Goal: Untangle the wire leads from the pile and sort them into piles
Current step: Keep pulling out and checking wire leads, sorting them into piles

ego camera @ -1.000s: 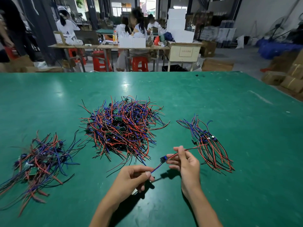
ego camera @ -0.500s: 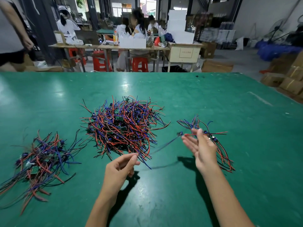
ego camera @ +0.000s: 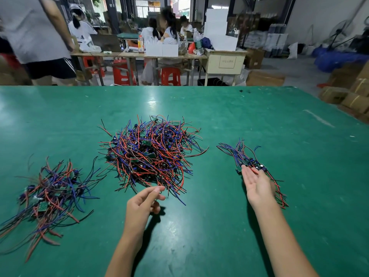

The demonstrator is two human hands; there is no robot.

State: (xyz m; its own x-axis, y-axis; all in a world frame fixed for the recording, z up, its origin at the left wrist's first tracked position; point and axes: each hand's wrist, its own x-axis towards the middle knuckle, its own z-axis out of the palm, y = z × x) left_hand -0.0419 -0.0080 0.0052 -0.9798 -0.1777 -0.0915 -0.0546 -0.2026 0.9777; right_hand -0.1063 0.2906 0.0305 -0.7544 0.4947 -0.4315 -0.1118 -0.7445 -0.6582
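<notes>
Three wire heaps on the green bench (ego camera: 259, 116) — both hands empty.
The tangled pile (ego camera: 151, 150) sits mid-bench. The left hand (ego camera: 142, 204), fingers loosely curled, hovers near it; the right hand (ego camera: 257, 184), flat and open, is over the small sorted pile (ego camera: 245, 158) — another pile (ego camera: 48, 194) lies far left.

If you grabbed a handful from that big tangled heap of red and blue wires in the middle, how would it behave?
The big central tangle of red and blue wires would probably droop, since its thin leads curve loosely. Crossed strands would likely drag neighbours along. It looks light, with only small green circuit boards attached.
</notes>
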